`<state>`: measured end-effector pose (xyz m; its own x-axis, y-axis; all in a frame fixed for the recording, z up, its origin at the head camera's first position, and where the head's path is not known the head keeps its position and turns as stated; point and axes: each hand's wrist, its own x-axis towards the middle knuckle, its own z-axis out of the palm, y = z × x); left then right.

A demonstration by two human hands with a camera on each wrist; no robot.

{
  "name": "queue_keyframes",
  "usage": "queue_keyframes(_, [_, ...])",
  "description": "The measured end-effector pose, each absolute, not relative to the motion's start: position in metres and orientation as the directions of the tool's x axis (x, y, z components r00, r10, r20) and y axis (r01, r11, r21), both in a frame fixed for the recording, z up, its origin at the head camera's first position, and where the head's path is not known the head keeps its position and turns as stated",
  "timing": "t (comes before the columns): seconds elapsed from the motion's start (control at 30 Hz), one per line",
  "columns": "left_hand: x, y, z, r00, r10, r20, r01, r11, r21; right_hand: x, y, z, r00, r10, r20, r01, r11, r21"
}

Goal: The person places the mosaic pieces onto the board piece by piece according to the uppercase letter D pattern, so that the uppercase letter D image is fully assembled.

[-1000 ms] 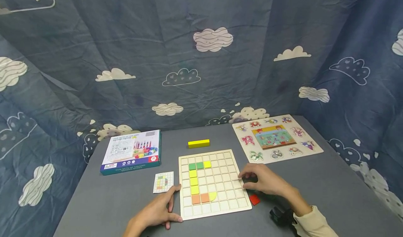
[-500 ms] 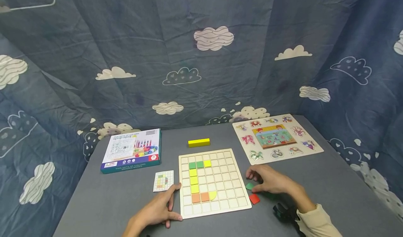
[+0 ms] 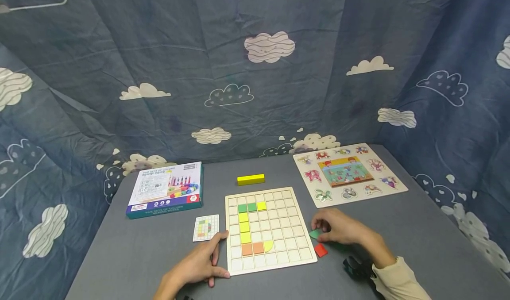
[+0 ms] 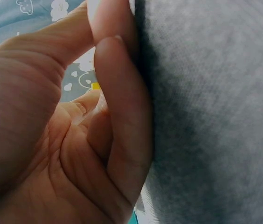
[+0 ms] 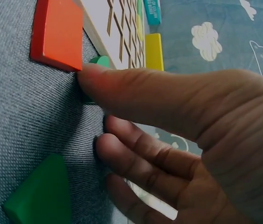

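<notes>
My left hand (image 3: 195, 263) rests at the near left of the wooden grid board (image 3: 284, 248), index finger and thumb touching its left edge. Several coloured tiles form a bracket shape on the board: green, yellow, orange and a rounded yellow tile (image 3: 268, 246). My right hand (image 3: 342, 227) is low beside the board's right edge. A green piece with a curved edge (image 3: 315, 233) lies between its thumb and index finger; whether they pinch it cannot be told. A red square tile (image 3: 320, 250) lies just nearer. In the right wrist view, a green triangular block (image 5: 43, 191) lies below the fingers.
Left of the board lies a small pattern card (image 3: 206, 228). Behind it is a boxed toy set (image 3: 165, 189). A yellow bar (image 3: 250, 179) stands beyond the board, and a sea-animal puzzle (image 3: 300, 163) at the back right. A black strap-like object (image 3: 354, 269) is by the right wrist.
My right hand has drawn slightly right, off the board's edge, and the curved green piece has come into sight by its thumb. The left hand and the tiles on the board stay put.
</notes>
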<state>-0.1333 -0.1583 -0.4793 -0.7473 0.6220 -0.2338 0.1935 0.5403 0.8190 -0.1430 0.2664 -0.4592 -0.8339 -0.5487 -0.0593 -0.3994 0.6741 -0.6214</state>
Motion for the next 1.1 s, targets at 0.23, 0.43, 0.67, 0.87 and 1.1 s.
queue_keyframes(0.23, [-0.1318,-0.1583,-0.48,-0.747,0.621,-0.238,0.19,0.542,0.818,-0.1421,0.264,-0.4581,-0.853,-0.52,-0.045,-0.388,0.689,-0.612])
queue_keyframes(0.43, [-0.1309,-0.1577,-0.4806,-0.752,0.611,-0.249,0.172,0.545,0.821,-0.1424,0.2625,-0.4556,-0.861,-0.509,0.011,-0.424,0.705,-0.568])
queue_keyframes(0.67, [-0.131,-0.1578,-0.479,-0.748,0.614,-0.253,0.176,0.55,0.816,-0.1443,0.2596,-0.4574,-0.863,-0.506,-0.012,-0.423,0.734,-0.532])
queue_keyframes(0.87, [-0.1335,-0.1581,-0.4765,-0.745,0.624,-0.238,0.207,0.555,0.806,-0.143,0.2594,-0.4553,-0.868,-0.497,0.023,-0.443,0.753,-0.487])
queue_keyframes(1.1, [-0.1327,-0.1569,-0.476,-0.745,0.62,-0.245,0.205,0.563,0.801,-0.1423,0.2559,-0.4536,-0.885,-0.438,0.157,-0.451,0.723,-0.523])
